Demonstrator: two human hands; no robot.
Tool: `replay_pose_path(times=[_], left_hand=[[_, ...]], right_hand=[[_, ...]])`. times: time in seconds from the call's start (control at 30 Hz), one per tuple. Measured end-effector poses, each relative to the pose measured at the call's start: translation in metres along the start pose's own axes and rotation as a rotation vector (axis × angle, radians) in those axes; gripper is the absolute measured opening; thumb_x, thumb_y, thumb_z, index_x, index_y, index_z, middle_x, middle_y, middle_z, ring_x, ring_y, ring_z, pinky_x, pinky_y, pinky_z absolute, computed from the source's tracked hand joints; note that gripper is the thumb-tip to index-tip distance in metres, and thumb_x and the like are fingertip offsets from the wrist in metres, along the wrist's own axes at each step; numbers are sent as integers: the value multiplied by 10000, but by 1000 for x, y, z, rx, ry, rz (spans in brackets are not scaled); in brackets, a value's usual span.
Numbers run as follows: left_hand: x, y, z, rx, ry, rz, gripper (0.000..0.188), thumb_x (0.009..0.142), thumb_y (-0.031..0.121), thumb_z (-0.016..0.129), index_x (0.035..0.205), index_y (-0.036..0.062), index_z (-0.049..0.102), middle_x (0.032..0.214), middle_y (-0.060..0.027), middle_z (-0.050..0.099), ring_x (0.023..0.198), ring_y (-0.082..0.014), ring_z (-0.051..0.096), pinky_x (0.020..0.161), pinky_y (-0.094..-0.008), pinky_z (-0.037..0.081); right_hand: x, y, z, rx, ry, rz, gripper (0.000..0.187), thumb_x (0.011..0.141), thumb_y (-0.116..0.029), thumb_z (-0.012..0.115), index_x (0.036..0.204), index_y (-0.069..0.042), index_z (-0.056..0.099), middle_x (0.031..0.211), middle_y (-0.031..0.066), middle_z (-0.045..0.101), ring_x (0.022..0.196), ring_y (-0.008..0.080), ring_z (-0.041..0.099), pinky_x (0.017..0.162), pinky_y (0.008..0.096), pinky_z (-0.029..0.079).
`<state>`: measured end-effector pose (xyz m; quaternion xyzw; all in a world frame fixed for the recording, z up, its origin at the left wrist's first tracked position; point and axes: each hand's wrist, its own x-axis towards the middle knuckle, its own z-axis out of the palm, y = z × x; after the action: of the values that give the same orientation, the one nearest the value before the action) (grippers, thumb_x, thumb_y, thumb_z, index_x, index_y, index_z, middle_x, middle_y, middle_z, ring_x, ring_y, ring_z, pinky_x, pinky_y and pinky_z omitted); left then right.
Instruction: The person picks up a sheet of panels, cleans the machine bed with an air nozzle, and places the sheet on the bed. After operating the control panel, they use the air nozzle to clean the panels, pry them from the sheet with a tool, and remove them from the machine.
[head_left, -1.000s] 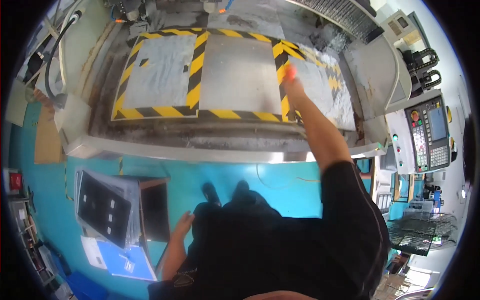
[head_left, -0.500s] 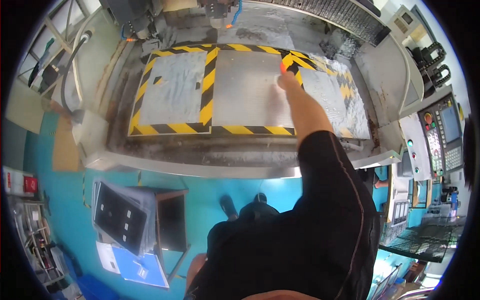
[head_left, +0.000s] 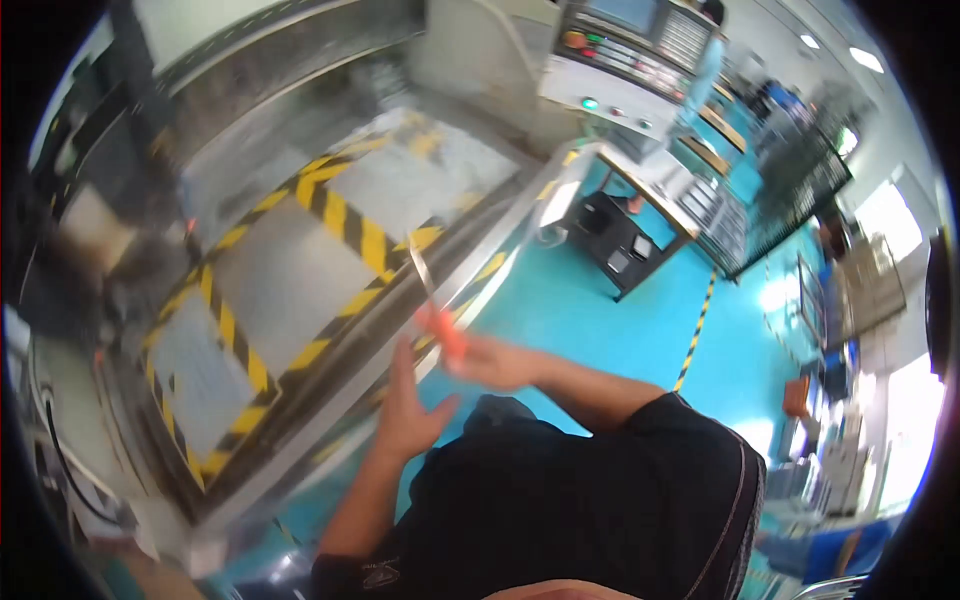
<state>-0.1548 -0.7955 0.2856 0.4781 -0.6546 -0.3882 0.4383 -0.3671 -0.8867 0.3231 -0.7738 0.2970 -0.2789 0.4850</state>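
Note:
My right hand (head_left: 500, 362) is closed around the handle of an orange-handled bladed tool (head_left: 446, 334). Its long, thin metal blade points up and away, over the front edge of the machine bed; motion blur hides its exact kind. Beside the handle, my left hand (head_left: 408, 415) is open, fingers stretched upward and thumb held apart. Beyond both hands lies the machine bed, where grey plates (head_left: 290, 265) are framed by yellow-and-black striped tape (head_left: 345, 228).
A control panel (head_left: 625, 75) with a screen and buttons stands at the upper right. Below it is a table (head_left: 610, 240) with a dark lower shelf. A black mesh rack (head_left: 795, 205) stands farther right. Another person's sleeve (head_left: 704, 80) shows beside the panel. The floor (head_left: 600, 345) is turquoise.
My view has swung to the right. My right hand has come back from the striped tape toward my body with the tool, and my left hand has come up into view.

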Motion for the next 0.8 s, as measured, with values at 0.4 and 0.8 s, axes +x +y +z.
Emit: replay_pose_path(times=[0.4, 0.8], left_hand=[[31, -85, 78, 452, -789, -191, 336, 889, 344, 723, 1191, 199, 707, 1041, -142, 726, 963, -350, 696, 817, -415, 552], [108, -56, 177, 573, -148, -128, 693, 817, 133, 804, 1423, 38, 482, 1294, -184, 600, 1032, -330, 676, 911, -402, 534]], right_hand=[[-160, 210, -186, 147, 1127, 765, 240, 935, -115, 517, 1107, -14, 650, 802, 66, 662, 612, 160, 599, 472, 316, 450], [92, 163, -621, -1161, 836, 355, 705, 991, -450, 518, 1566, -167, 222, 978, 203, 720, 869, 407, 698, 755, 514, 543]])
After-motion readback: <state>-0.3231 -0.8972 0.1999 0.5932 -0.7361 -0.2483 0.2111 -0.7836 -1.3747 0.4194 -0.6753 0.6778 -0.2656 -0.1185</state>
